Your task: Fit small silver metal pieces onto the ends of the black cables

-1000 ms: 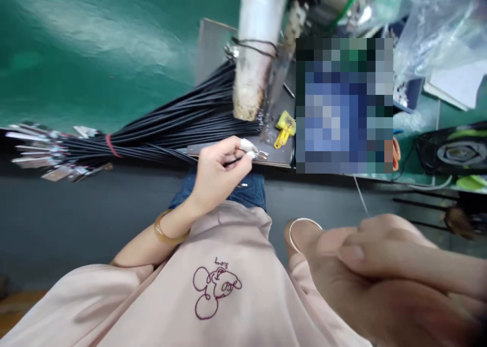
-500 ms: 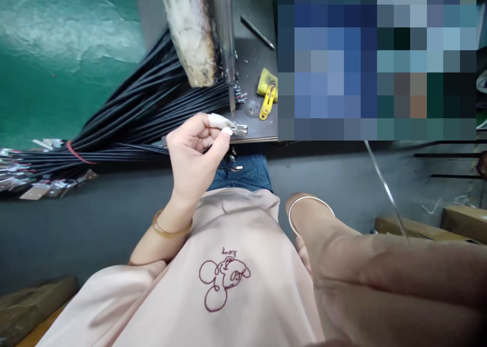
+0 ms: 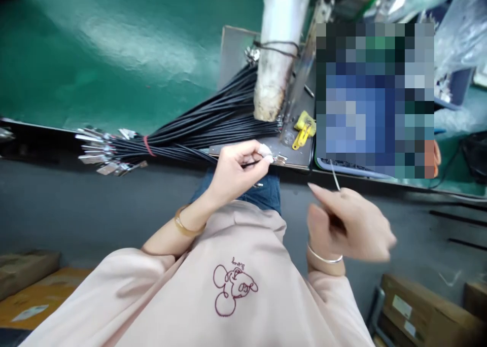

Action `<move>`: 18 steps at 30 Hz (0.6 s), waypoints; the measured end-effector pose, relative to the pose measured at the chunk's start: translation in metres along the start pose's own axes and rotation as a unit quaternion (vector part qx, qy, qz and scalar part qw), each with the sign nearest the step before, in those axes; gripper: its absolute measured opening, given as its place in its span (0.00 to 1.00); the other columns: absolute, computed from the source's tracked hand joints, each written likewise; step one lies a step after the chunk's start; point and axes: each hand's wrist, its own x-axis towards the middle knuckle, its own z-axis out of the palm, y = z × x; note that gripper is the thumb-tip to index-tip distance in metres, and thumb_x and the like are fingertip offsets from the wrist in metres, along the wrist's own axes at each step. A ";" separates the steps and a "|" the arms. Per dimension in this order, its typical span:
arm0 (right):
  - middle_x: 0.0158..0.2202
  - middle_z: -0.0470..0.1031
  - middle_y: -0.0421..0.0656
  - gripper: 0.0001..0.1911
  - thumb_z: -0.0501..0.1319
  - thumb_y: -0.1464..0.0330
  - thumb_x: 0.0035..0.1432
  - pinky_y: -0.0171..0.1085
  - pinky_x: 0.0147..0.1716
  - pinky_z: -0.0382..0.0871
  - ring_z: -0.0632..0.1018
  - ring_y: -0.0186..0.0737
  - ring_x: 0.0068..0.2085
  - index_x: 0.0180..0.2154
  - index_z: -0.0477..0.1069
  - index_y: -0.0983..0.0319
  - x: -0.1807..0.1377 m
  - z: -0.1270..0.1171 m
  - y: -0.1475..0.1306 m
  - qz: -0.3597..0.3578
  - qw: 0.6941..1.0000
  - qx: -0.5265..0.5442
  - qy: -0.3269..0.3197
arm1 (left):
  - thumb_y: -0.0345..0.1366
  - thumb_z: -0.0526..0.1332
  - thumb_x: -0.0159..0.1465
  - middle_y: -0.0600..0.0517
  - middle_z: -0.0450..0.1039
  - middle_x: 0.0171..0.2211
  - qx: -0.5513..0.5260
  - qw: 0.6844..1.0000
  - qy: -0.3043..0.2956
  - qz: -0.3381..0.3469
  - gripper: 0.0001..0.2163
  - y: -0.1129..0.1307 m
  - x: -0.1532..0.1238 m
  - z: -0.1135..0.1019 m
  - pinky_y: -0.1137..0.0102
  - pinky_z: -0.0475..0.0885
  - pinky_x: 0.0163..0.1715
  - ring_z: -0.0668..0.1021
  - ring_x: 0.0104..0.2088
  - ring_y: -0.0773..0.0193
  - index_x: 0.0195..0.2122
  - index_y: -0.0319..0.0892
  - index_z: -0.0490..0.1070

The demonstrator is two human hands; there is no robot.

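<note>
My left hand (image 3: 236,172) pinches the end of a black cable with a small metal terminal (image 3: 280,159) at the front edge of a grey work plate (image 3: 232,50); thumb and forefinger wear white finger cots. The cable belongs to a thick bundle of black cables (image 3: 201,126) tied with a red band, its metal ends fanning out left. My right hand (image 3: 348,222) is lower right, fingers closed on a thin silvery wire (image 3: 335,177) that runs up from it. A white, dirty cylinder (image 3: 276,53) stands over the plate, just beyond my left hand.
A yellow tool (image 3: 302,129) lies on the plate beside the cylinder. A green table surface (image 3: 114,53) spreads to the left. Cardboard boxes (image 3: 422,309) sit on the floor at lower right and lower left. Clear plastic bags (image 3: 456,37) are at upper right.
My right hand has dropped away from close to the camera and now holds the thin wire lower right. My left hand stays pinched on the terminal at the plate's edge. The view shifted.
</note>
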 end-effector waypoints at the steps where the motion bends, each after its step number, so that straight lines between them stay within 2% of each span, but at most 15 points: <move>1: 0.16 0.65 0.33 0.08 0.64 0.60 0.64 0.34 0.23 0.62 0.64 0.30 0.18 0.41 0.80 0.53 0.009 0.017 0.010 -0.027 0.999 0.001 0.026 | 0.31 0.65 0.59 0.53 0.72 0.24 0.001 1.000 -0.017 -0.003 0.04 0.000 0.000 -0.002 0.77 0.66 0.24 0.71 0.23 0.72 0.28 0.37 0.74; 3: 0.18 0.68 0.32 0.09 0.65 0.64 0.64 0.32 0.24 0.63 0.66 0.29 0.18 0.46 0.79 0.55 0.019 0.040 0.022 -0.061 0.997 -0.014 0.039 | 0.31 0.64 0.60 0.53 0.71 0.23 0.018 0.998 -0.053 -0.005 0.05 0.001 -0.001 -0.005 0.76 0.65 0.24 0.69 0.23 0.72 0.28 0.37 0.74; 5: 0.19 0.70 0.33 0.09 0.65 0.66 0.65 0.31 0.25 0.64 0.69 0.28 0.19 0.46 0.78 0.57 0.021 0.051 0.025 -0.077 0.997 -0.014 0.025 | 0.31 0.63 0.61 0.55 0.68 0.22 0.049 0.996 -0.078 0.015 0.06 0.001 -0.001 -0.008 0.75 0.61 0.23 0.66 0.22 0.73 0.28 0.36 0.74; 8: 0.21 0.71 0.33 0.04 0.63 0.68 0.66 0.30 0.26 0.63 0.70 0.27 0.20 0.41 0.77 0.60 0.022 0.055 0.022 -0.085 0.996 0.004 -0.011 | 0.30 0.62 0.61 0.58 0.63 0.19 0.096 0.988 -0.098 0.068 0.08 0.001 0.000 -0.010 0.74 0.56 0.22 0.61 0.21 0.74 0.24 0.37 0.72; 10: 0.21 0.68 0.33 0.04 0.63 0.70 0.66 0.30 0.25 0.60 0.68 0.26 0.20 0.37 0.75 0.61 0.023 0.056 0.019 -0.078 0.996 0.020 -0.029 | 0.29 0.62 0.60 0.58 0.61 0.18 0.113 0.985 -0.101 0.087 0.09 0.001 0.000 -0.011 0.74 0.55 0.22 0.60 0.21 0.74 0.23 0.37 0.71; 14: 0.20 0.61 0.31 0.07 0.61 0.69 0.66 0.29 0.20 0.55 0.62 0.25 0.18 0.33 0.73 0.60 0.022 0.052 0.015 0.009 0.990 0.127 -0.057 | 0.29 0.63 0.59 0.59 0.60 0.18 0.094 0.984 -0.132 0.072 0.06 0.004 -0.001 -0.017 0.75 0.55 0.21 0.59 0.20 0.75 0.26 0.37 0.73; 16: 0.21 0.62 0.31 0.08 0.61 0.66 0.66 0.29 0.19 0.54 0.61 0.26 0.18 0.33 0.72 0.60 0.022 0.042 0.018 0.076 0.983 0.167 -0.021 | 0.30 0.63 0.61 0.57 0.65 0.20 0.045 0.986 -0.159 0.029 0.05 0.007 0.000 -0.023 0.76 0.57 0.22 0.62 0.20 0.74 0.28 0.36 0.76; 18: 0.21 0.65 0.33 0.10 0.61 0.63 0.66 0.30 0.20 0.54 0.63 0.27 0.20 0.32 0.73 0.60 0.026 0.027 0.029 0.131 0.980 0.144 0.045 | 0.32 0.62 0.62 0.54 0.71 0.22 -0.002 0.983 -0.186 -0.011 0.07 0.009 0.001 -0.030 0.76 0.63 0.24 0.68 0.22 0.72 0.28 0.36 0.75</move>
